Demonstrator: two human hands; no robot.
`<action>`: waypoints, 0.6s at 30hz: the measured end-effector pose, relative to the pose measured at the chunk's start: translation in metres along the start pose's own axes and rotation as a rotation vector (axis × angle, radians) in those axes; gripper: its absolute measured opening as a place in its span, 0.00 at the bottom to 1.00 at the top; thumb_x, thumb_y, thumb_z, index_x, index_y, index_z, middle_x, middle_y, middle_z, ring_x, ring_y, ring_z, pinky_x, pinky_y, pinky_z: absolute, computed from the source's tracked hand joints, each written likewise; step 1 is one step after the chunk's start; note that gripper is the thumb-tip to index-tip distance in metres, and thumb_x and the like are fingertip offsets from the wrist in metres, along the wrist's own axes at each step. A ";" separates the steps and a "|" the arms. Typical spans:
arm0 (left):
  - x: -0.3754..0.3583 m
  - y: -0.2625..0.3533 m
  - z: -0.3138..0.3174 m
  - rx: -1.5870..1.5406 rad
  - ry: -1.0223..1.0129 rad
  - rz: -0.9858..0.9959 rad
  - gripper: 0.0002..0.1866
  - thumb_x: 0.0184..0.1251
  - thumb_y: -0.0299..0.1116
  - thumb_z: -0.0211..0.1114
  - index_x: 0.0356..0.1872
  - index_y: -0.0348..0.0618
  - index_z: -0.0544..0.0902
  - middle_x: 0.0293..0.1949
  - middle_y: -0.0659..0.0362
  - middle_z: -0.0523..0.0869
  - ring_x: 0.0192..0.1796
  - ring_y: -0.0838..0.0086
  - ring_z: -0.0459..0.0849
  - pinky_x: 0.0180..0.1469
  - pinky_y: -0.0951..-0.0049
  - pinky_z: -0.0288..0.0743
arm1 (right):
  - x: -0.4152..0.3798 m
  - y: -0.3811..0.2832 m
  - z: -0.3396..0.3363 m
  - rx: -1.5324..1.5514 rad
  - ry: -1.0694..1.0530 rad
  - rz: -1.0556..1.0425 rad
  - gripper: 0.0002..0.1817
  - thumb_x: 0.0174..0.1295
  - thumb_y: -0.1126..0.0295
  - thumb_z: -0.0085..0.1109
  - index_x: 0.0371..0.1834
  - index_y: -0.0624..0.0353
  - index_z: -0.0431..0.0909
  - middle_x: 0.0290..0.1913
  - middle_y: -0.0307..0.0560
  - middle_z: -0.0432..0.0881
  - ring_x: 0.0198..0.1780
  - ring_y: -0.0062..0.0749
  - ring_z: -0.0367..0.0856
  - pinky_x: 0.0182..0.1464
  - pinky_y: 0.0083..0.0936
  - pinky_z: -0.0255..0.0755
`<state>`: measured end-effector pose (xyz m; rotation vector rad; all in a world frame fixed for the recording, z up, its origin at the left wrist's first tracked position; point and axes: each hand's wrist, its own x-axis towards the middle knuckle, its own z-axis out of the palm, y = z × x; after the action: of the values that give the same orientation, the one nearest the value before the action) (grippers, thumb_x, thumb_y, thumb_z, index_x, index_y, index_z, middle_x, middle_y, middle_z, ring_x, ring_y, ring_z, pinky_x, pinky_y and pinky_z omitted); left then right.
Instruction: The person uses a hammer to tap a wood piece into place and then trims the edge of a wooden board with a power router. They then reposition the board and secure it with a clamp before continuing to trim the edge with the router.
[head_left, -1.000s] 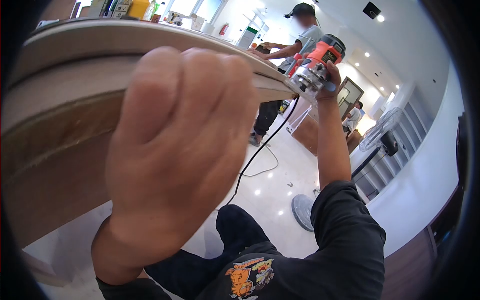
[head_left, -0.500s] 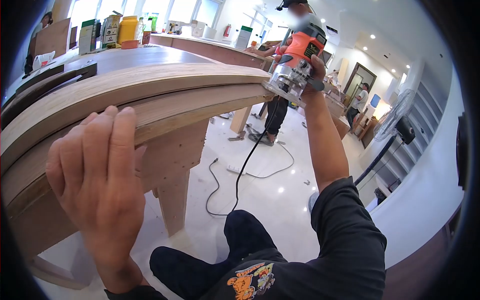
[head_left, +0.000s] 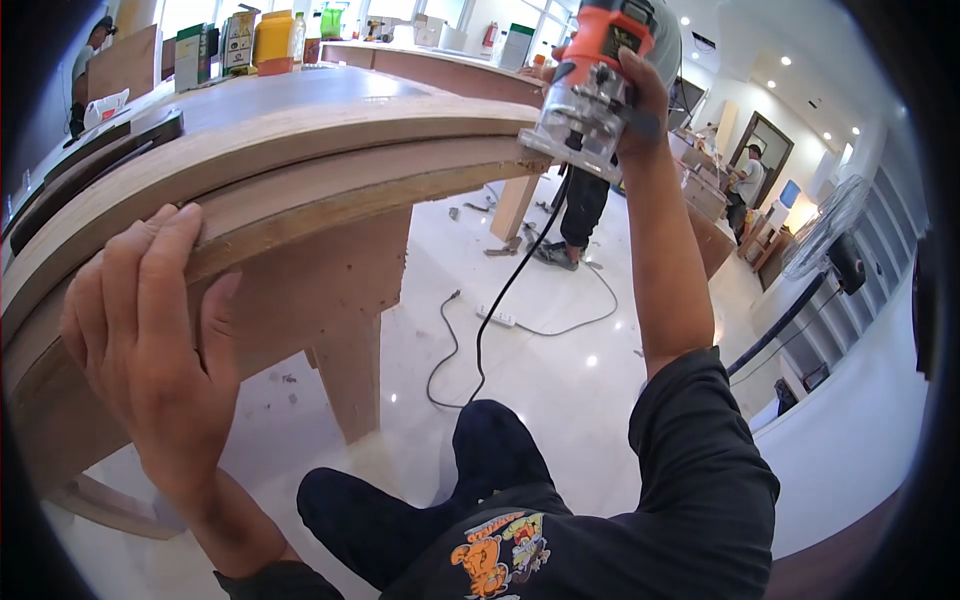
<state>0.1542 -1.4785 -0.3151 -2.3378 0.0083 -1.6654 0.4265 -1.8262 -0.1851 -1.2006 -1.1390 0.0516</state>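
Note:
A curved wooden edge [head_left: 330, 150] of layered strips runs across the left and centre. My left hand [head_left: 150, 320] rests on its lower strip at the left, fingers over the top and thumb apart below. At the far end of the edge, my right hand [head_left: 643, 100] grips an orange and black router [head_left: 603, 50] from the right side. Its clear base [head_left: 575, 140] is by the end of the wood, slightly tilted; whether it touches cannot be told. A black cord [head_left: 510, 290] hangs from it to the floor.
Containers, among them a yellow jug [head_left: 273, 42], stand on the worktop. A power strip [head_left: 496, 316] and wood scraps lie on the floor. A person's dark-trousered legs [head_left: 585, 210] are behind the router. A standing fan [head_left: 845, 262] is at the right, another person [head_left: 745, 180] farther back.
My left hand has shifted slightly left along the edge, and its thumb now shows. The view has tilted a little, and the router sits higher in it, still in my right hand.

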 end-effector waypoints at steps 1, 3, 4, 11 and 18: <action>0.000 0.000 -0.001 0.006 -0.009 0.001 0.21 0.66 0.34 0.68 0.59 0.47 0.81 0.55 0.58 0.84 0.60 0.63 0.79 0.67 0.62 0.63 | 0.001 0.000 0.003 0.012 0.000 0.005 0.36 0.61 0.54 0.61 0.67 0.67 0.67 0.53 0.65 0.82 0.52 0.57 0.87 0.54 0.50 0.84; 0.000 0.001 0.000 0.016 0.009 0.011 0.21 0.63 0.36 0.70 0.58 0.47 0.81 0.54 0.60 0.85 0.58 0.63 0.79 0.65 0.62 0.63 | 0.001 -0.005 0.035 0.150 0.120 -0.021 0.17 0.66 0.61 0.57 0.51 0.62 0.78 0.36 0.53 0.86 0.35 0.42 0.89 0.41 0.38 0.86; 0.002 0.002 0.000 0.020 0.024 0.017 0.22 0.62 0.38 0.70 0.57 0.47 0.82 0.53 0.61 0.85 0.57 0.63 0.79 0.64 0.63 0.63 | 0.002 -0.004 0.028 0.165 0.073 0.019 0.18 0.66 0.62 0.57 0.53 0.63 0.77 0.37 0.54 0.87 0.37 0.43 0.89 0.43 0.40 0.86; 0.011 0.014 -0.004 -0.139 0.053 -0.053 0.22 0.61 0.38 0.73 0.56 0.46 0.83 0.51 0.58 0.86 0.55 0.62 0.81 0.63 0.62 0.66 | 0.016 0.003 0.005 0.235 -0.086 0.126 0.20 0.66 0.64 0.56 0.57 0.64 0.75 0.41 0.53 0.87 0.39 0.41 0.89 0.44 0.39 0.85; 0.019 0.128 0.015 -1.134 0.151 -0.170 0.19 0.63 0.26 0.70 0.56 0.37 0.83 0.39 0.53 0.90 0.44 0.63 0.87 0.51 0.65 0.77 | 0.016 0.004 -0.015 0.029 -0.055 0.147 0.29 0.64 0.58 0.59 0.61 0.67 0.71 0.49 0.59 0.84 0.47 0.46 0.88 0.50 0.42 0.85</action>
<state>0.1935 -1.6014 -0.3299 -2.9569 1.0673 -2.2919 0.4469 -1.8258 -0.1768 -1.2621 -1.0927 0.2127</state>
